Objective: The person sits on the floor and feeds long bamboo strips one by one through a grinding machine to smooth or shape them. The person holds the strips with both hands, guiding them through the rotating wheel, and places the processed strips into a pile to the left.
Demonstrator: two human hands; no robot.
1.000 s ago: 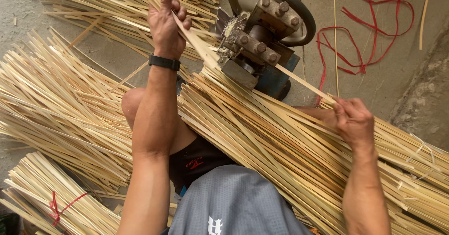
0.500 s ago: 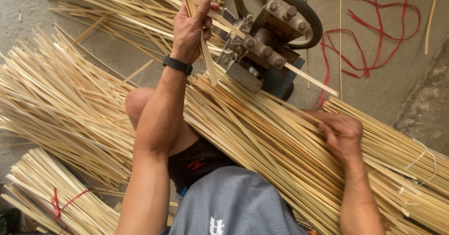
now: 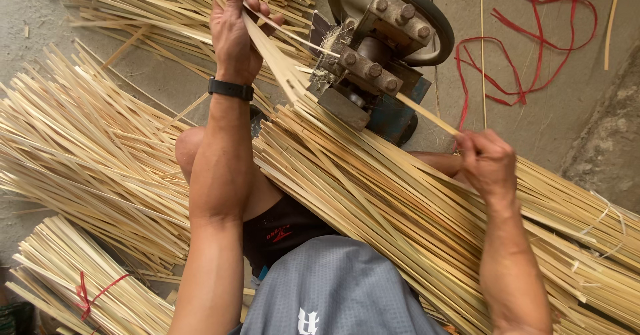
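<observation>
Looking down past our grey shirt [image 3: 333, 288], we see a thick sheaf of bamboo strips [image 3: 400, 202] lying across our lap, slanting from upper left to lower right. Our right hand [image 3: 490, 165] rests on top of this sheaf at its right side, fingers curled and pinching the near end of one thin bamboo strip [image 3: 427, 115] that runs up and left into the splitting machine [image 3: 373, 68]. Our left arm reaches forward, a black watch [image 3: 231, 89] on the wrist. Our left hand [image 3: 237, 32] is raised just left of the machine, its fingers closed around the split strips [image 3: 273, 58] coming out on that side, thumb pressed against them. To the left, a wide heap of loose strips [image 3: 87, 155] fans over the concrete floor [image 3: 533, 115], and a bundle tied with red string [image 3: 73, 288] lies at the lower left. Beyond the machine sits another pile of strips [image 3: 153, 8], and loops of red cord [image 3: 527, 48] lie on the floor at upper right.
</observation>
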